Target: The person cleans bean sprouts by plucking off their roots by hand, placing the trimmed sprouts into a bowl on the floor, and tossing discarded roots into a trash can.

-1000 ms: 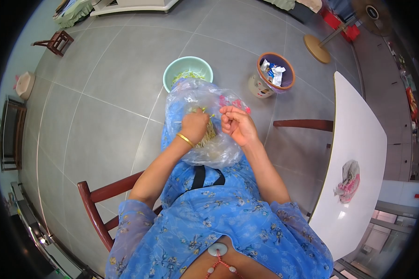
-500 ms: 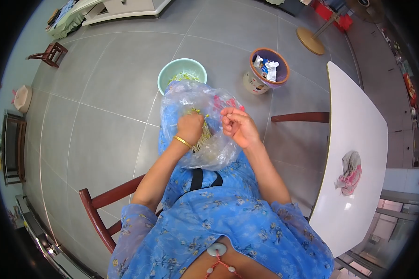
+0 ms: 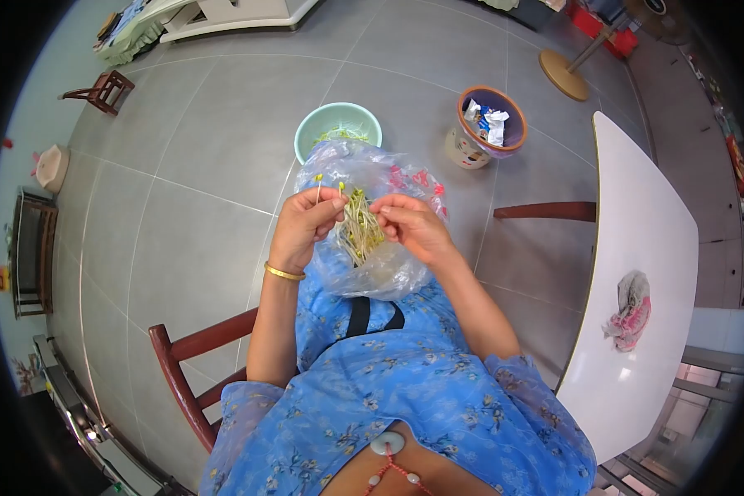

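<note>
My left hand (image 3: 307, 225), with a gold bangle at the wrist, pinches a few bean sprouts (image 3: 318, 187) whose yellow heads stick up above the fingers. Facing it, my right hand (image 3: 415, 230) has thumb and forefinger pressed together; anything between them is too small to make out. Between and below both hands, a pile of bean sprouts (image 3: 360, 233) lies in an open clear plastic bag (image 3: 380, 281) with pink print, spread over my lap. Just beyond my knees a mint-green bowl (image 3: 304, 126) on the floor holds more sprouts.
A bin (image 3: 469, 154) with wrappers and paper in it stands ahead to the right. At my right is a white table (image 3: 624, 397) with a crumpled plastic bag (image 3: 631, 312) on it. A red wooden chair (image 3: 211, 341) is at my left, a small stool (image 3: 103, 91) farther off.
My left hand has lifted out of the pile with sprouts and moved left, uncovering the pile. My right hand has come slightly nearer to it, its fingertips now pinched.
</note>
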The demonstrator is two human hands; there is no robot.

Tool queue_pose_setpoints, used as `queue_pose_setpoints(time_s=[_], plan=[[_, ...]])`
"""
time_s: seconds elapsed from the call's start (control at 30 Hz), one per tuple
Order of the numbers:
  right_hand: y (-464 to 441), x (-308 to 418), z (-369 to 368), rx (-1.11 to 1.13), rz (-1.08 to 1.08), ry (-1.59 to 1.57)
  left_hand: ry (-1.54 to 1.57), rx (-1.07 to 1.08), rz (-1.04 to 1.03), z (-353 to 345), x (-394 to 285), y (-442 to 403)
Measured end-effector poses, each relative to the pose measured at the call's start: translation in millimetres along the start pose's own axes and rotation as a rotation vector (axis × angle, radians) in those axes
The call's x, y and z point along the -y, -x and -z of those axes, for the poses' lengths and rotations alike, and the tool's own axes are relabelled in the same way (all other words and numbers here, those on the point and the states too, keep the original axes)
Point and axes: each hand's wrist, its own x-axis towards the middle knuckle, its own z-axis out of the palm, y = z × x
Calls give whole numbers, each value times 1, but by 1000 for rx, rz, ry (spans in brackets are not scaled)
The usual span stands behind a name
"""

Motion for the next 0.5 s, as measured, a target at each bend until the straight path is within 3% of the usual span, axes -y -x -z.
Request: queue_pose_setpoints(time_s=[0.23,0.5], plan=[[-8,-3,-28,215,-61,208,253,36,10,12,9,-7],[-5,-14,-29,240,-225,-53,376,44,-83,12,12,-8]])
